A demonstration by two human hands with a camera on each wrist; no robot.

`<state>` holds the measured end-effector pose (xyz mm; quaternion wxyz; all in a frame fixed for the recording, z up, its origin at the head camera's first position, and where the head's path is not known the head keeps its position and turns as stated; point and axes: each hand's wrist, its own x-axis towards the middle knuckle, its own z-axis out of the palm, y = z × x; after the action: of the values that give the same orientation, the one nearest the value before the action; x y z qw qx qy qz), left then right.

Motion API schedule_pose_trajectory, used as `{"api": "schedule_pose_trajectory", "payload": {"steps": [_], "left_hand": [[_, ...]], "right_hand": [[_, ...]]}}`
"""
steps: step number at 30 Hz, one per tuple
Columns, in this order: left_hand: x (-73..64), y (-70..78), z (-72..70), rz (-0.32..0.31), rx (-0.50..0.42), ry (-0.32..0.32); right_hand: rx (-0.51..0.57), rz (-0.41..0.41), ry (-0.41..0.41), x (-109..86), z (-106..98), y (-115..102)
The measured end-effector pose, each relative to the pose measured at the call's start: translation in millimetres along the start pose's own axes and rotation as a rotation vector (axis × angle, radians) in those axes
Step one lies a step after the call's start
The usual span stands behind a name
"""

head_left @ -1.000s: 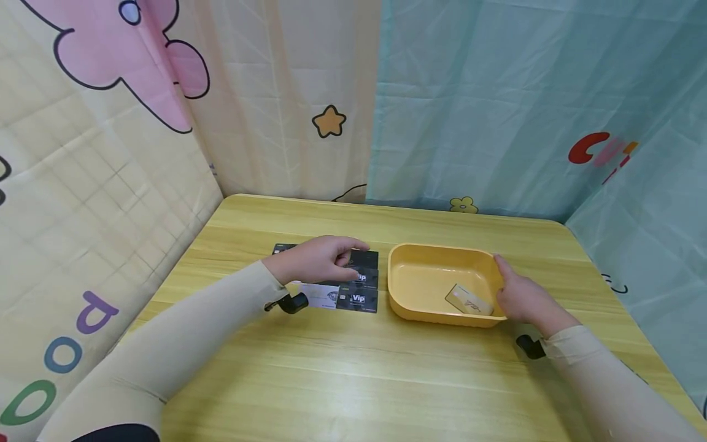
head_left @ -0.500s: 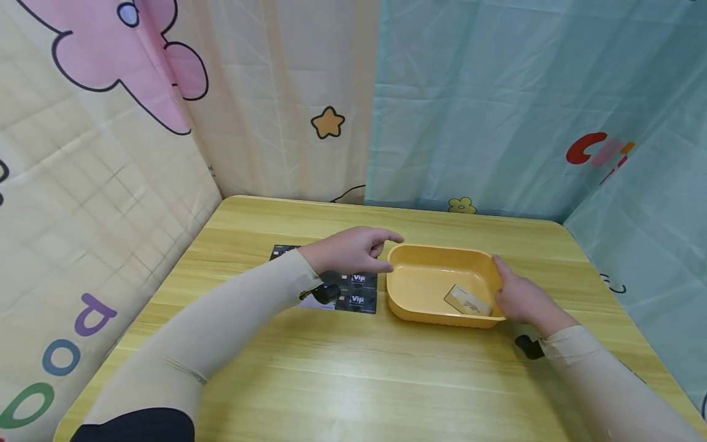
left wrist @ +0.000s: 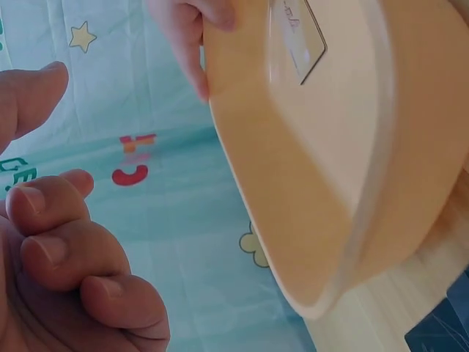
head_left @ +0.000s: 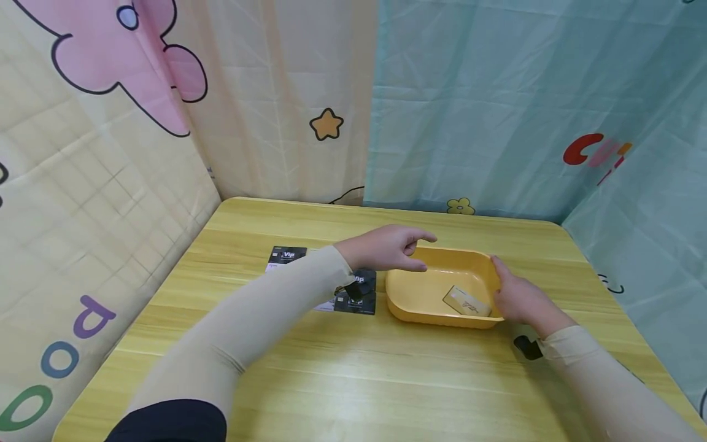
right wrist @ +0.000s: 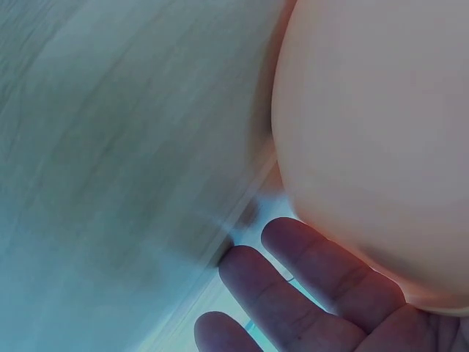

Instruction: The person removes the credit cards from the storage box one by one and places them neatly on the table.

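Note:
A yellow plastic basin (head_left: 411, 298) stands on the table, with a gold-coloured card (head_left: 467, 302) lying inside near its front right. My left hand (head_left: 386, 247) hovers over the basin's left end, thumb and index finger spread apart. In the left wrist view that hand's other fingers (left wrist: 73, 253) are loosely curled and hold nothing. At the right end, my right hand (head_left: 521, 298) grips the basin's rim; the left wrist view shows its thumb inside the wall. Seen from the right wrist, its fingers (right wrist: 308, 293) lie against the outer wall.
Left of the basin lie several black "Vip" cards (head_left: 356, 302), partly hidden under my left forearm; another black card (head_left: 289, 254) shows farther left. The wooden table (head_left: 342, 368) is bordered by printed curtains (head_left: 469, 110) at the back and sides.
My left hand has moved right, from above the cards to over the left part of the basin. The right hand and basin have stayed in place.

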<state>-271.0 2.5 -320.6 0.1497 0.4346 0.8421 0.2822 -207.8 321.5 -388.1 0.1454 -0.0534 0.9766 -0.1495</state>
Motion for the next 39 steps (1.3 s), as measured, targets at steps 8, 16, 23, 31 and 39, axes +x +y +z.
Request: {"api": "schedule_pose_trajectory", "payload": {"steps": [8, 16, 23, 31, 39], "left_hand": [[23.9, 8.0, 9.8, 0.011, 0.031, -0.033], [46.1, 11.7, 20.4, 0.003, 0.061, -0.076], [64.9, 10.8, 31.2, -0.006, 0.100, -0.095], [80.3, 8.2, 41.9, -0.008, 0.088, -0.143], [92.3, 4.6, 55.6, -0.053, 0.081, -0.216]], "right_hand": [[0.016, 0.008, -0.001, -1.9, 0.1, -1.1], [0.014, 0.007, -0.001, -0.7, 0.9, -1.0], [0.014, 0.013, 0.000, 0.1, 0.9, 0.6], [0.014, 0.009, 0.006, 0.0, 1.2, -1.0], [0.022, 0.022, -0.001, -2.1, -1.6, -2.8]]}}
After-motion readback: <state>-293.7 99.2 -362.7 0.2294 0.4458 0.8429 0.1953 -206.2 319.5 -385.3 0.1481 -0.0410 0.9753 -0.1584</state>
